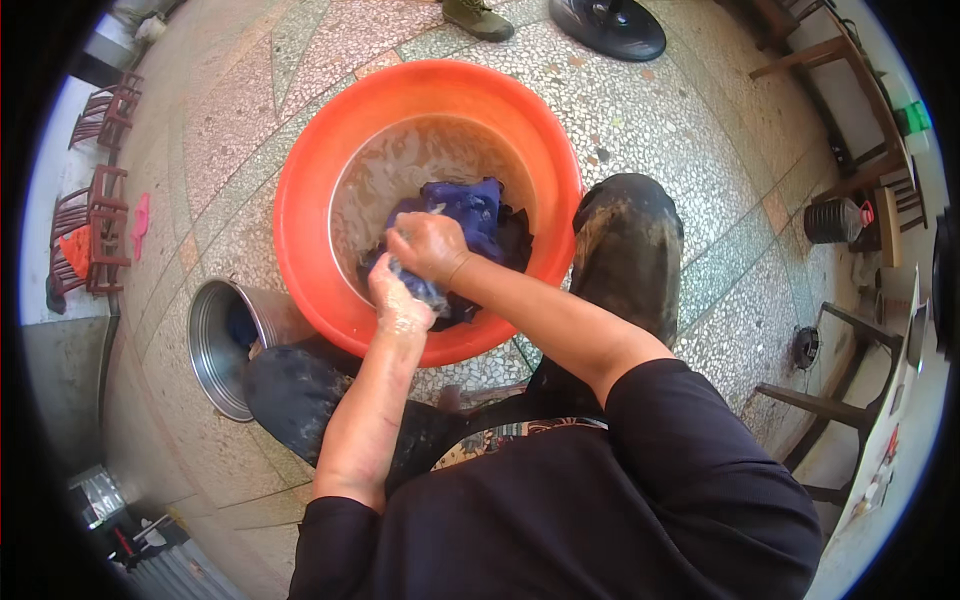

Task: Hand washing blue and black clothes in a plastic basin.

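Note:
A large orange plastic basin (311,150) holds murky brown water (375,172) between my knees. Wet dark blue cloth (465,206) bunches up out of the water, and darker cloth lies at its right side. My left hand (397,289) grips part of the wet cloth from below, its wrist streaked with suds. Close above it, my right hand (431,244) is closed in a fist on the same cloth. The fingers hide much of the gripped part.
A metal bucket (225,345) with dark cloth inside leans beside my left knee. A round black stand base (609,28) and a person's shoe (478,19) are beyond the basin. Wooden chairs (90,229) line the left wall; a plastic jug (832,221) stands right.

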`<state>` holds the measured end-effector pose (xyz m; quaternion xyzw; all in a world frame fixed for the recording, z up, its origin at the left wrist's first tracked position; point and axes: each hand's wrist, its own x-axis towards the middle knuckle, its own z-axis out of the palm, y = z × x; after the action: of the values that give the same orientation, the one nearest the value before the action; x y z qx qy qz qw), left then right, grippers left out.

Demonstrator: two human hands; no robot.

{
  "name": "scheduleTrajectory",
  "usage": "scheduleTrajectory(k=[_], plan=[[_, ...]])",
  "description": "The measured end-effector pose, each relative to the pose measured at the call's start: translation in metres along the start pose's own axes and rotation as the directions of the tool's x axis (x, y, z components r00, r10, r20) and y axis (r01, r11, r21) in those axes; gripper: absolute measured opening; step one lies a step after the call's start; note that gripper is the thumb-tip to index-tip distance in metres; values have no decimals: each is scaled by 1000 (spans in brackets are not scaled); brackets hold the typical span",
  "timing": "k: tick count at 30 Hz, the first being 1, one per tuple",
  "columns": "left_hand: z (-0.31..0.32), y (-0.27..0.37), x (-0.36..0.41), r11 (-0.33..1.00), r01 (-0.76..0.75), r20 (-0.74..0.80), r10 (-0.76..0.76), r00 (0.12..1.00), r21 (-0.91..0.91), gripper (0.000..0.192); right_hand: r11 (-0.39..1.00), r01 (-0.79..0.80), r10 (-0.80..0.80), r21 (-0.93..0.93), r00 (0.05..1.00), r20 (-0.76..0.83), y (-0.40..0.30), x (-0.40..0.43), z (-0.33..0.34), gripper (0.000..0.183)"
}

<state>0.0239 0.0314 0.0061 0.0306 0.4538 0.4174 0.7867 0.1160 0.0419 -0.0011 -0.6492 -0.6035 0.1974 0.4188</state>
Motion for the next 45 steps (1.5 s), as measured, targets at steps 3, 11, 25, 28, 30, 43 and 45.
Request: scheduleTrajectory(k=[3, 11, 25, 28, 30, 43, 45], plan=[[-21, 17, -6, 1000, 11, 7, -11, 1000, 4, 34, 947, 211, -195, 243, 977, -89, -53, -24, -6, 15], [8, 0, -6, 993, -73, -89, 82, 993, 96, 32, 993, -10, 28, 115, 988, -153, -7, -5, -3, 19], [13, 46, -6, 886, -307, 122, 282, 952, 348, 24, 701, -432, 251, 567, 894, 371, 42, 34, -17, 22], [13, 88, -24, 583, -652, 314, 579, 752, 485, 24, 190, -841, -110, 506, 494, 862, 32, 41, -58, 30], [9, 99, -27, 587, -695, 307, 629, 714, 416, 24, 41, -940, -142, 338, 329, 934, 2, 34, -62, 35], [9, 84, -34, 974, 10, 255, -70, 964, 228, 35, 356, -429, 63, 830, 897, 437, -21, 21, -49, 14], [-6, 70, -17, 987, -143, 348, 109, 931, 76, 40, 134, -536, 85, 834, 844, 529, -24, 20, -48, 12]])
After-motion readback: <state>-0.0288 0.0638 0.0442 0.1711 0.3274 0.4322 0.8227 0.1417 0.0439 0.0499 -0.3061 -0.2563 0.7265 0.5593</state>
